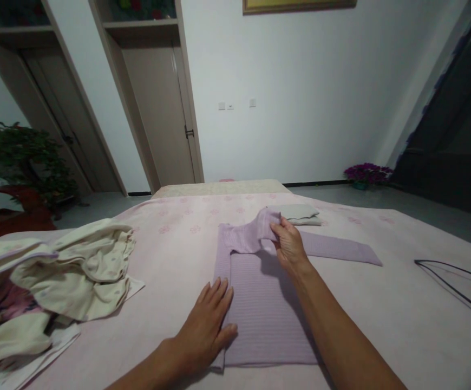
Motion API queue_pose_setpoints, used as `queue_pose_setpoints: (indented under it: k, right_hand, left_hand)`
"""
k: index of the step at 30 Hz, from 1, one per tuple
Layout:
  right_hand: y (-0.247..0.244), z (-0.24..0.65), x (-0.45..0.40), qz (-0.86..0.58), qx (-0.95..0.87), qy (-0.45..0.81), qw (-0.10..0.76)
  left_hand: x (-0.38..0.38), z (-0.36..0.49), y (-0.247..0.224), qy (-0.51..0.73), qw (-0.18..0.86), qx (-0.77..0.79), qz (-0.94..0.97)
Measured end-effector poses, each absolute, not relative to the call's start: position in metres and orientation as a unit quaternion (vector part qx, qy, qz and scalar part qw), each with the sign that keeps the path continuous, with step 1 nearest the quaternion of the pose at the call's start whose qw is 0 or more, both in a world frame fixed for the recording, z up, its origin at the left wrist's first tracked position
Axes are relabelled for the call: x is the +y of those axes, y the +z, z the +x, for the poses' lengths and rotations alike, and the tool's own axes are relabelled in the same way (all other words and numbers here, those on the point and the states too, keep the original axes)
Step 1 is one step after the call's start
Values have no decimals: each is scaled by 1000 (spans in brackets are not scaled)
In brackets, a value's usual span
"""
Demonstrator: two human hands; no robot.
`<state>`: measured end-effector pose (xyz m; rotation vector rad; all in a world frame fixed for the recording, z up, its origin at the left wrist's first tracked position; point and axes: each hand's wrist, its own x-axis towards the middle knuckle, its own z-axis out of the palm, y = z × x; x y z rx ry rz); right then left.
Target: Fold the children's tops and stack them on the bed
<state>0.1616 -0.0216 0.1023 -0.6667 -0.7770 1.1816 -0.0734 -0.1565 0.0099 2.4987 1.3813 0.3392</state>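
A lilac ribbed long-sleeved top lies on the pink bedspread in front of me, its left side folded inward. One sleeve stretches out flat to the right. My left hand rests flat on the folded left edge, fingers stretched and a little apart. My right hand pinches the end of the other sleeve and holds it raised above the top's upper part. Just beyond that hand sits a folded light grey cloth, partly hidden by the lifted sleeve.
Crumpled cream garments are heaped on the left of the bedspread. A black wire hanger lies at the right. Beyond the far edge are a wall, doors, a leafy plant and purple flowers.
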Motion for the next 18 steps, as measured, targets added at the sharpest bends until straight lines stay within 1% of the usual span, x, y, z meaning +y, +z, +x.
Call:
queue_pose_setpoints:
  k: [3, 5, 7, 9, 11, 13, 15, 18]
  right_hand:
    - [99, 140, -33, -329, -457, 487, 667]
    - [95, 128, -42, -357, -556, 445, 604]
    - [92, 122, -53, -363, -673, 404, 502]
    - [89, 119, -64, -338, -779, 371, 377]
    - [86, 118, -73, -303, -852, 340, 258]
    - [82, 115, -81, -291, -893, 299, 170]
    - [78, 112, -87, -303, -910, 255, 120]
    - [77, 107, -93, -314, -917, 222, 110]
  left_hand:
    - [-162, -55, 14, 110, 133, 505, 845]
    - [-157, -50, 21, 136, 137, 520, 832]
    - [-144, -54, 29, 189, 152, 535, 809]
    - [-123, -68, 36, 261, 181, 565, 762]
    - [-96, -84, 39, 337, 224, 589, 699]
    - [-66, -96, 40, 407, 280, 597, 633]
    - [-38, -100, 38, 421, 314, 593, 611]
    - [-4, -92, 36, 409, 321, 573, 633]
